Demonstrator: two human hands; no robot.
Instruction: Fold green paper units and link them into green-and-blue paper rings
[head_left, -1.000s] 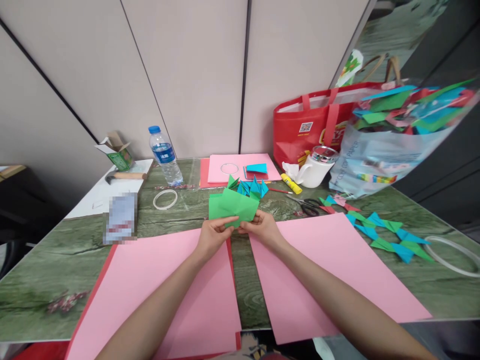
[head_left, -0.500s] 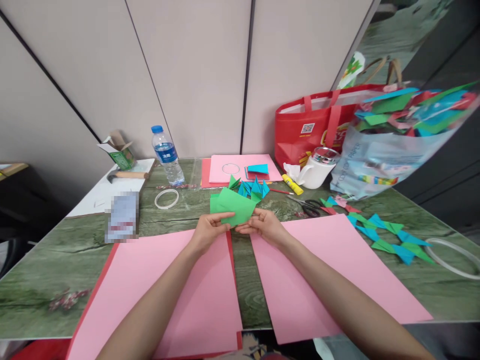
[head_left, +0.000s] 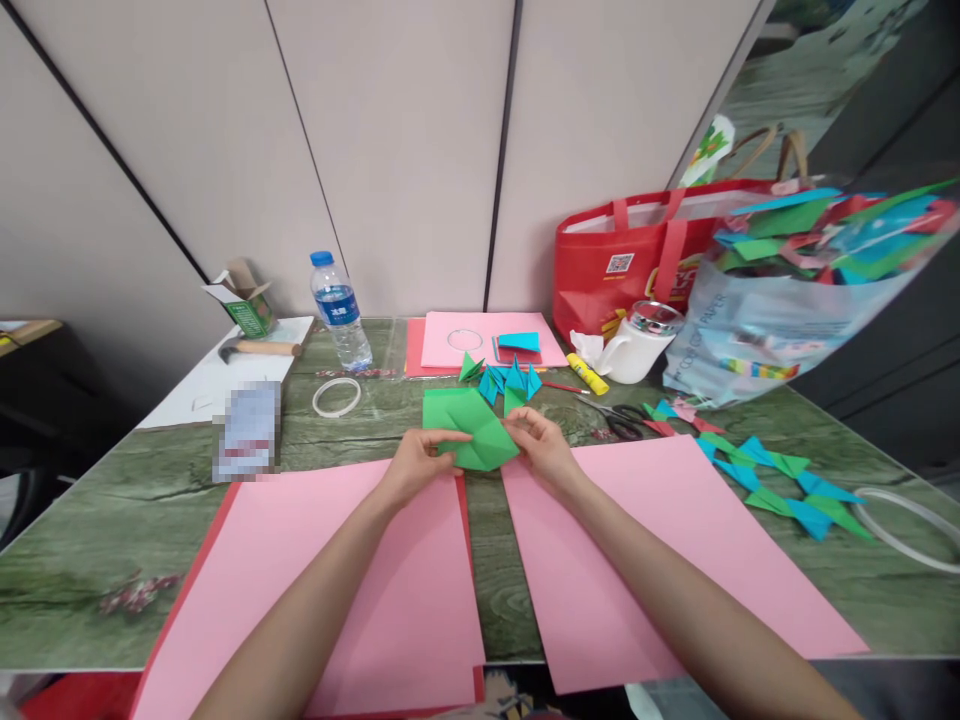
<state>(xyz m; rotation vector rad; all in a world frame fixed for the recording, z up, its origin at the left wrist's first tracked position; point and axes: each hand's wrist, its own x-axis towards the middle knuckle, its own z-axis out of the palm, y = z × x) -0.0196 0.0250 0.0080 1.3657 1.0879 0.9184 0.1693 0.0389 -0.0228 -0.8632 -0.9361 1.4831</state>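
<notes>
A creased sheet of green paper (head_left: 480,440) is held between both hands above the middle of the table. My left hand (head_left: 421,465) grips its left side, index finger lying across the top face and thumb below. At the right corner, my right hand (head_left: 541,445) pinches the paper between thumb and fingers. Just beyond lie folded blue paper pieces (head_left: 511,380) and a small folded green piece (head_left: 470,368). Pink sheets lie under my forearms, a left one (head_left: 360,580) with red edges beneath it and a right one (head_left: 645,540).
Behind stand a water bottle (head_left: 339,312), a white mug (head_left: 637,350), a red bag (head_left: 592,270) and a plastic bag of paper pieces (head_left: 742,340). Scissors (head_left: 622,418), a glue stick (head_left: 587,373), a hammer (head_left: 262,348), white rings (head_left: 336,397) and a blue-green paper chain (head_left: 795,480) lie around.
The green paper has opened out and tilted, showing more of its creased face. My right hand has moved from its lower edge to its right corner; my left keeps its hold.
</notes>
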